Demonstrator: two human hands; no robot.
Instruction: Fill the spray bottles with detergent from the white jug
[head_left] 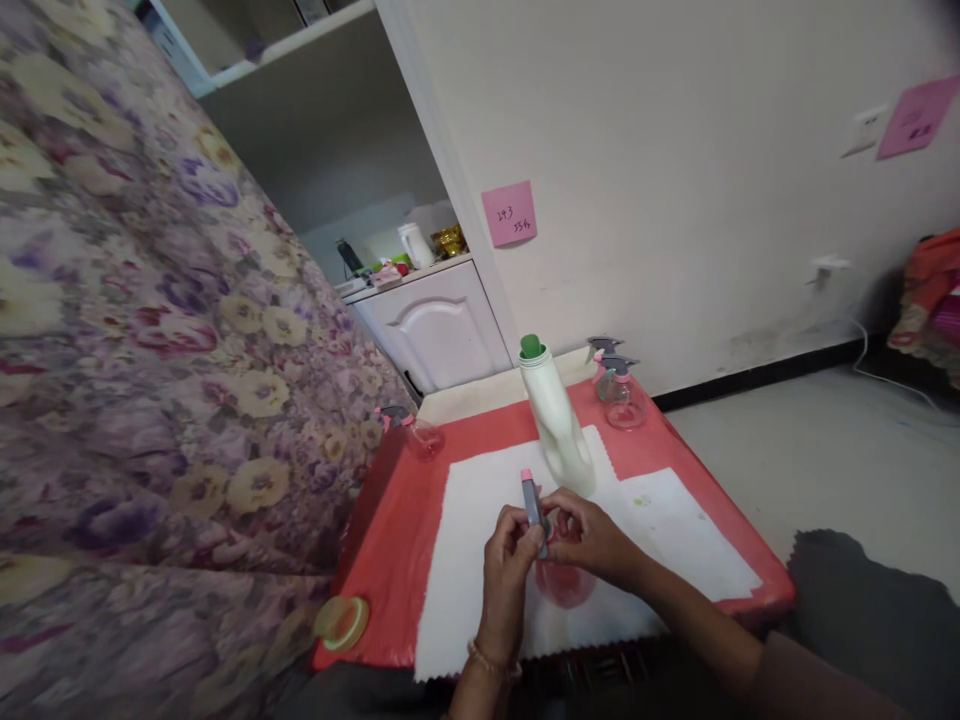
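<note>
Both my hands meet over a white cloth [480,560] on a red table [390,540]. My left hand [508,555] is closed around a grey spray head with a pink tip [532,500], which sticks up between my fingers. My right hand [589,535] is closed on the neck of a clear pink spray bottle [564,582] that stands under my hands. A white bottle with a green cap [555,415] stands upright just behind my hands.
Two pink spray bottles [619,392] stand at the table's far right corner, another one [420,432] at the far left. A round green and orange lid [342,621] lies at the near left corner. A flowered fabric [150,330] fills the left side.
</note>
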